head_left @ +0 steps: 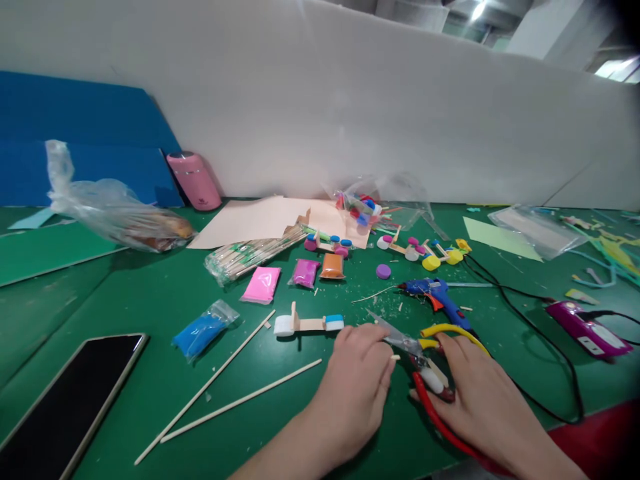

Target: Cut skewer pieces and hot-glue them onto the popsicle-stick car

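My left hand is closed round a thin wooden stick, whose pale short end pokes out by the fingertips. Its remaining length is hidden in the hand. My right hand is on a pair of scissors with a yellow and a red handle, the silver blades pointing up and left past my left fingers. A white bottle cap and a flat wooden piece show between the handles. Just beyond my left hand lies a flat craft-stick piece with white and blue bottle caps. Two long wooden sticks lie to the left.
A blue glue gun and its black cord lie beyond my right hand, near a purple power device. Small cap-wheeled pieces, a bag of sticks, and clay packets are further back. A phone lies left.
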A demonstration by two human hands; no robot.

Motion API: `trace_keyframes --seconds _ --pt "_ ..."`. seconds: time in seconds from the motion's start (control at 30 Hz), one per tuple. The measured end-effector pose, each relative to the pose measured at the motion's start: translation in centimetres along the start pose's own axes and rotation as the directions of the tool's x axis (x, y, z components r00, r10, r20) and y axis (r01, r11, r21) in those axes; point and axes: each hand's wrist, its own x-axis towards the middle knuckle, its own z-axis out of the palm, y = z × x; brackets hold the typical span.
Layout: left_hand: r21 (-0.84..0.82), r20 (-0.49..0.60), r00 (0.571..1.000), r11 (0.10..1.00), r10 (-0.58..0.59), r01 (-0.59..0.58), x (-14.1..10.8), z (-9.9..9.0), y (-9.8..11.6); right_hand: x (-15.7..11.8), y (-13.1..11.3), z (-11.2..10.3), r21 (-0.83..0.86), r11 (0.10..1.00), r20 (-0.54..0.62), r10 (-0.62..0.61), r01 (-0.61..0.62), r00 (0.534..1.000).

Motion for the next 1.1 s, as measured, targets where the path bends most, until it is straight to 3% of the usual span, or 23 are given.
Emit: trace_keyframes --seconds 0.1,0.2,0.33,0.43,0.5,0.6,0.7,0.77,0.87,1.1 --pt "0.132 0.099 0.995 0.991 0.001 -0.014 0.9 1.0 -0.6 0.0 -0.1 -0.2 -0.008 1.0 0.0 0.003 -0.003 1.0" --pt "0.153 0.091 0.994 0.987 -0.052 0.038 1.4 1.1 -1.3 0.0 0.3 -0.2 -0.024 1.0 0.001 0.02 -0.02 1.0" --pt "0.02 -0.029 0.987 0.987 -0.161 0.162 1.3 -0.2 -1.4 0.1 1.2 0.0 -0.032 0.998 0.01 0.048 -0.048 0.999" --pt "-0.183 -0.049 0.926 0.914 -0.376 0.361 0.6 -1.7 -1.1 0.2 1.6 0.0 0.009 0.996 0.003 0.093 -0.093 0.996" --pt "-0.366 -0.012 0.861 0.804 -0.508 0.469 -0.1 -2.5 -1.1 0.1 1.3 -0.3 0.112 0.985 0.034 0.127 -0.13 0.991" --pt "-0.682 0.164 0.772 0.496 -0.614 0.539 -1.2 -3.0 -1.6 -0.3 -0.3 -1.0 0.359 0.921 0.162 0.096 -0.149 0.982" --pt "-0.852 0.298 0.756 0.195 -0.583 0.486 -2.2 -3.0 -2.4 -0.5 -2.7 -1.7 0.518 0.846 0.24 -0.005 -0.123 0.971" --pt "-0.89 0.322 0.774 0.105 -0.545 0.444 -2.7 -3.0 -2.9 -0.3 -4.2 -2.0 0.555 0.826 0.256 -0.05 -0.104 0.965" --pt "-0.906 0.32 0.796 0.079 -0.514 0.416 -3.4 -3.1 -3.3 0.1 -5.6 -2.2 0.553 0.829 0.265 -0.083 -0.081 0.961" --pt "-0.88 0.287 0.813 0.195 -0.507 0.433 -4.0 -3.1 -3.6 0.6 -6.6 -2.3 0.505 0.862 0.3 -0.123 -0.048 0.946"
